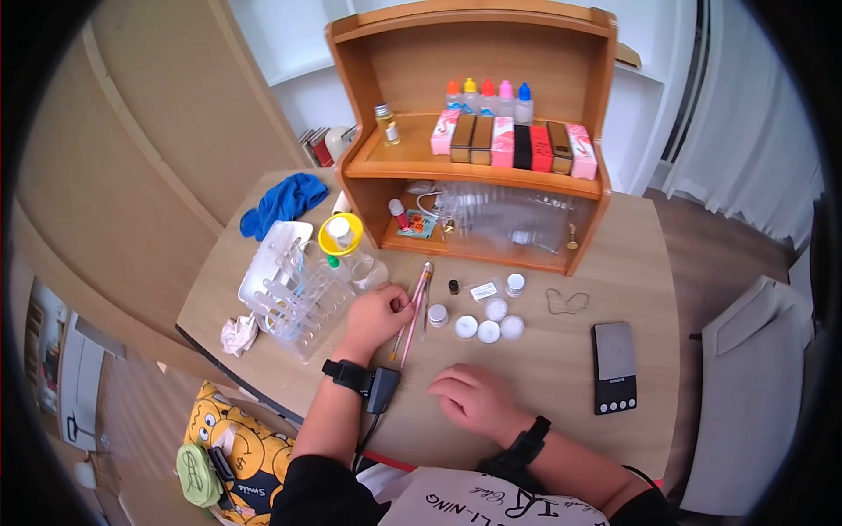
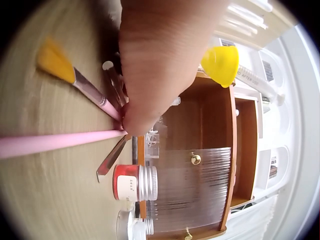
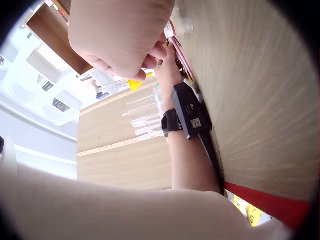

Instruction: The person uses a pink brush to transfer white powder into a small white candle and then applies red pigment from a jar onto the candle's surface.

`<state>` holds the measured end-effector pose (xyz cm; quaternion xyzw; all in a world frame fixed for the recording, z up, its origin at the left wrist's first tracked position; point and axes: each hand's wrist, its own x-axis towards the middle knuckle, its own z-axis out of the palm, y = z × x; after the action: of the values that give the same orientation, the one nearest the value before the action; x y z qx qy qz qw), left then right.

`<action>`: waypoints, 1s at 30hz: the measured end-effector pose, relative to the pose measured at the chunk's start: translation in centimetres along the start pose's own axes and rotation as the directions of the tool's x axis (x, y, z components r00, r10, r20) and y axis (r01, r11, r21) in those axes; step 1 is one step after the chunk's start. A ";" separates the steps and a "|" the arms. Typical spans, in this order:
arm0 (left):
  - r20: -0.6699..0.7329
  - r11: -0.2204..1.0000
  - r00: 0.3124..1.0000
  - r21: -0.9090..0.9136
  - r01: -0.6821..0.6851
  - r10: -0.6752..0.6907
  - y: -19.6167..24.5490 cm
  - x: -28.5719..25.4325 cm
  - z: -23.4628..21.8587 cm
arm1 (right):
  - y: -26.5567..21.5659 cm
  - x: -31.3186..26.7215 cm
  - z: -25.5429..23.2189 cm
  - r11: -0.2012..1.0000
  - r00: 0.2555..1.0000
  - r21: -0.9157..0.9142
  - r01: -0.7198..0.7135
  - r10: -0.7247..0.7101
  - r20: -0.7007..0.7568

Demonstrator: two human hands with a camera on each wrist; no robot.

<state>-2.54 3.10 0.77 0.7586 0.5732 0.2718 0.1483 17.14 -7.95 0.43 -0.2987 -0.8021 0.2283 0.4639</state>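
Note:
My left hand [image 1: 377, 321] is over slim tools on the left-centre of the table, its thumb and fingers curled at a brush with orange bristles [image 2: 56, 62]. A pink handle [image 2: 60, 142] meets the fingertips in the left wrist view, where the hand [image 2: 160, 60] hides part of the tools. A flat metal tool [image 2: 112, 161] lies just beyond. My right hand [image 1: 478, 399] is low over the table near the front, fingers loosely bent, with nothing visible in it. In the right wrist view that hand [image 3: 117, 37] partly covers the left one.
Small jars [image 1: 488, 331] stand right of the tools, and a black scale [image 1: 614, 368] lies farther right. A wooden shelf [image 1: 474, 167] with bottles and boxes stands at the back. To the left are a clear rack [image 1: 307, 307], a yellow-rimmed container [image 1: 330, 246] and a blue cloth [image 1: 285, 203].

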 end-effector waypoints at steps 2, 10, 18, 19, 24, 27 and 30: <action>0.012 1.000 1.000 0.000 -0.001 0.001 -0.1 -0.1 0.0 | -0.1 -0.2 -0.1 0.999 1.000 0.028 -0.016 0.017 -0.006; -0.036 0.998 0.997 -0.024 0.060 -0.061 -0.2 0.0 0.2 | 0.5 0.0 -0.2 0.986 0.994 0.129 -0.103 0.107 -0.020; -0.108 0.993 0.988 -0.054 0.109 -0.114 -0.3 -0.4 0.8 | 1.1 0.2 -0.1 0.992 0.992 0.065 -0.108 0.112 -0.059; -0.131 0.989 0.982 -0.077 0.127 -0.137 -0.5 -0.4 0.9 | 1.2 0.3 -0.3 0.993 0.991 0.038 -0.111 0.114 -0.077; -0.119 0.977 0.991 -0.211 0.041 -0.068 1.0 -0.9 0.4 | 1.3 0.2 -1.6 0.972 0.971 -0.176 -0.153 0.115 -0.209; -0.123 0.957 0.955 -0.073 -0.280 0.270 2.8 -1.2 0.2 | 1.2 0.2 -2.6 0.936 0.927 -0.245 -0.253 0.163 -0.337; -0.106 0.946 0.941 -0.017 -0.324 0.320 2.6 -1.3 1.2 | 1.2 0.6 -2.8 0.937 0.890 -0.214 -0.278 0.167 -0.424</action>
<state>-0.07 1.23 0.91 0.8247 0.4434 0.3404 0.0857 19.68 -6.47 1.32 -0.4897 -0.6740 0.1038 0.5433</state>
